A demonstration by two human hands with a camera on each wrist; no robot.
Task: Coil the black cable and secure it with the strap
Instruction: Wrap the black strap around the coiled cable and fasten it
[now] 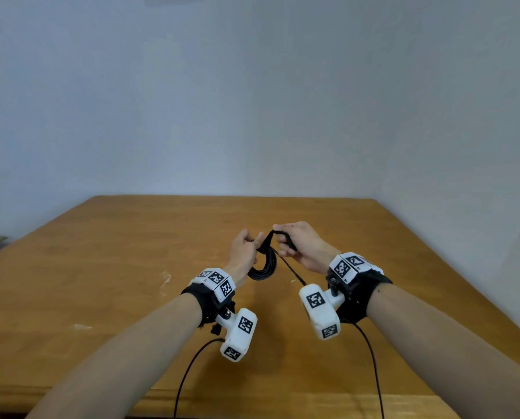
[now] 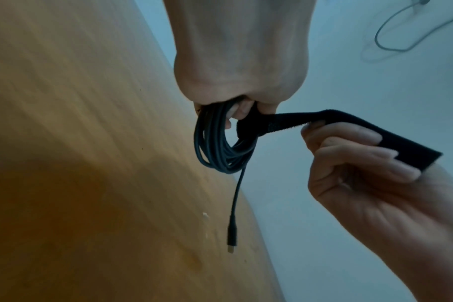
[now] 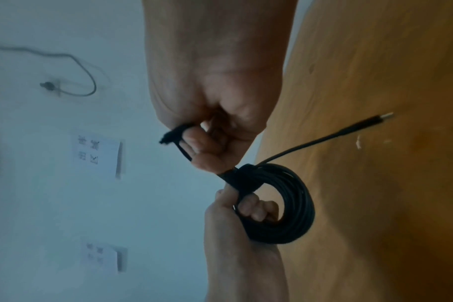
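My left hand (image 1: 246, 249) grips the coiled black cable (image 1: 263, 269) above the wooden table (image 1: 101, 267), fingers through the loops. In the left wrist view the coiled cable (image 2: 220, 147) hangs below the left hand (image 2: 236, 90), its plug end (image 2: 232, 235) dangling free. The black strap (image 2: 292, 122) is wound round the coil's top and runs taut to my right hand (image 2: 354, 163), whose curled fingers hold its free end. In the right wrist view the right hand (image 3: 215, 134) pinches the strap (image 3: 178, 141) just above the coil (image 3: 287, 204) and the left hand (image 3: 236, 220).
The table's front edge (image 1: 252, 400) lies close below my forearms. Thin black leads (image 1: 189, 376) hang from the wrist cameras. Paper sheets (image 3: 96, 151) and a grey wire (image 3: 73, 71) are on the pale wall behind.
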